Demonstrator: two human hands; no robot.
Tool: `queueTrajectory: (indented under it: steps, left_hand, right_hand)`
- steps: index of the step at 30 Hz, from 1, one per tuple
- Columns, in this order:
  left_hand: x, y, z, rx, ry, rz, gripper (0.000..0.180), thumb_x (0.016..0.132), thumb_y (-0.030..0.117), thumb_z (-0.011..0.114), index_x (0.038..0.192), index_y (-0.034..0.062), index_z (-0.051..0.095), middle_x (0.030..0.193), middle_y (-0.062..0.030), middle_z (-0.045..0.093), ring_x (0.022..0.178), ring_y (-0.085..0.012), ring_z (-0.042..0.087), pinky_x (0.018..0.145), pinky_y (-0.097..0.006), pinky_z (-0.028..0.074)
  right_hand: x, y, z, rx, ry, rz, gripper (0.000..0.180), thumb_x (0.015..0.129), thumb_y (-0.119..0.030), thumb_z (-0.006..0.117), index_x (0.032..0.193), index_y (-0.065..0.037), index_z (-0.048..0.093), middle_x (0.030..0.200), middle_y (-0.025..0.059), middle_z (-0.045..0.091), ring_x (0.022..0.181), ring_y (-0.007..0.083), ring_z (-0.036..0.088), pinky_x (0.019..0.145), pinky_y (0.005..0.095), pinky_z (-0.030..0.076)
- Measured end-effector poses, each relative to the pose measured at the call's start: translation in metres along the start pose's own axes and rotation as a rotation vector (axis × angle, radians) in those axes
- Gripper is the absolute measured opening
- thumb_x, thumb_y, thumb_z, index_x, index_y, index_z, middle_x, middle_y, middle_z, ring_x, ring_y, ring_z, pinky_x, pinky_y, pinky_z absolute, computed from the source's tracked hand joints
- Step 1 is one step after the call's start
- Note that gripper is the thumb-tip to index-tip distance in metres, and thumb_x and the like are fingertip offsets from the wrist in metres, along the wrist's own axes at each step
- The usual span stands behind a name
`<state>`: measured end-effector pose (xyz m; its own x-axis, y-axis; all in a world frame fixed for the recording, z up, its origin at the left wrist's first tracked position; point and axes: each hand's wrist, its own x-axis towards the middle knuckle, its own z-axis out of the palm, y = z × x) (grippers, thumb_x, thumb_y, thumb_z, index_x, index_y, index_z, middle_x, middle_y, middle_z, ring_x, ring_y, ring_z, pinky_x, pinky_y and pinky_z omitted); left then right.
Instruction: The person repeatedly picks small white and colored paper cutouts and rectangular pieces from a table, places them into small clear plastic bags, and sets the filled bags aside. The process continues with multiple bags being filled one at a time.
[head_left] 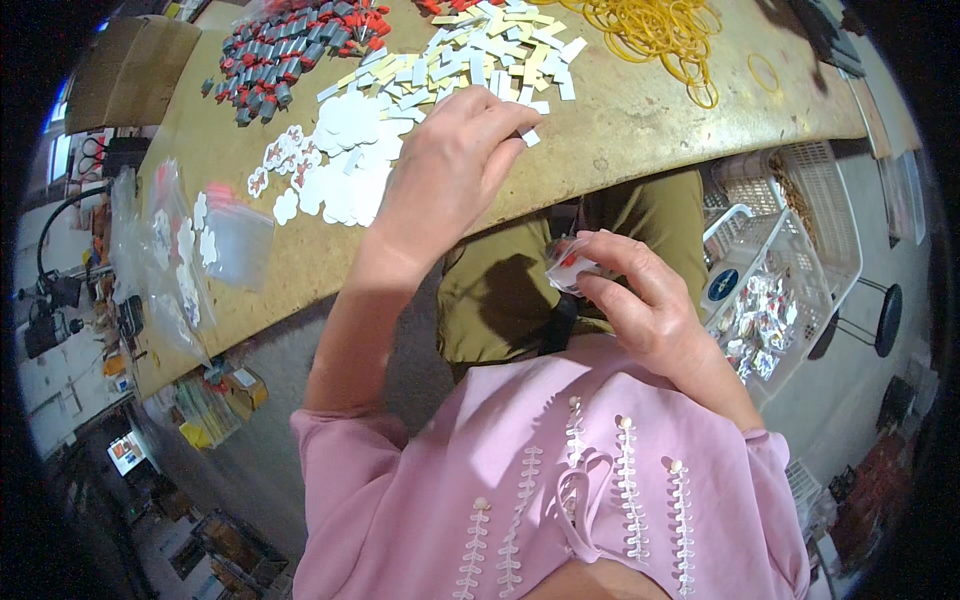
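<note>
My left hand [445,165] is over the table at the near edge of a pile of small white and pale-yellow strips [485,55]. Its thumb and index finger pinch a small white strip [531,137]. My right hand [640,290] is above my lap, with its thumb and fingers closed on a small clear plastic bag [568,272]. Something red and white shows inside that bag; its shape is partly hidden. Beside my left wrist lie white scalloped cards [345,130], some printed with small brown-red figures.
Grey-and-red small parts [280,60] are heaped at the far left and yellow rubber bands [650,35] at the far right. Clear plastic bags [240,240] lie near the table's left edge. Right of my lap stand white plastic baskets [825,215], one with many filled packets [760,315].
</note>
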<state>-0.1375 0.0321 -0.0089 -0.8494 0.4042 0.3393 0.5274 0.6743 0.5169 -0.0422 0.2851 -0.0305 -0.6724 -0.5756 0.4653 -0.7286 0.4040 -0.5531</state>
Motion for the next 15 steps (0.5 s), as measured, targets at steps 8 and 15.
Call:
queueTrajectory:
  steps: [8, 15]
  left_hand:
    - [0.001, 0.011, -0.016, -0.141, -0.229, -0.383, 0.011, 0.096, 0.006, 0.075, 0.104, 0.0017, 0.068, 0.096, -0.0122, 0.067, 0.075, -0.0204, 0.068, 0.071, -0.033, 0.056]
    - [-0.005, -0.010, -0.016, -0.637, 0.062, -0.506, 0.015, 0.096, 0.002, 0.076, 0.111, 0.0026, 0.074, 0.090, 0.0063, 0.066, 0.076, -0.0014, 0.056, 0.067, -0.020, 0.050]
  right_hand:
    - [-0.016, 0.009, -0.003, 0.006, 0.033, 0.091, 0.019, 0.084, -0.003, 0.076, 0.101, 0.004, 0.069, 0.121, 0.0215, 0.070, 0.116, 0.0394, 0.072, 0.098, 0.0466, 0.062]
    - [-0.016, 0.014, -0.002, 0.021, 0.052, 0.077, 0.021, 0.084, -0.003, 0.076, 0.102, 0.004, 0.069, 0.121, 0.0214, 0.069, 0.115, 0.0392, 0.072, 0.096, 0.0464, 0.062]
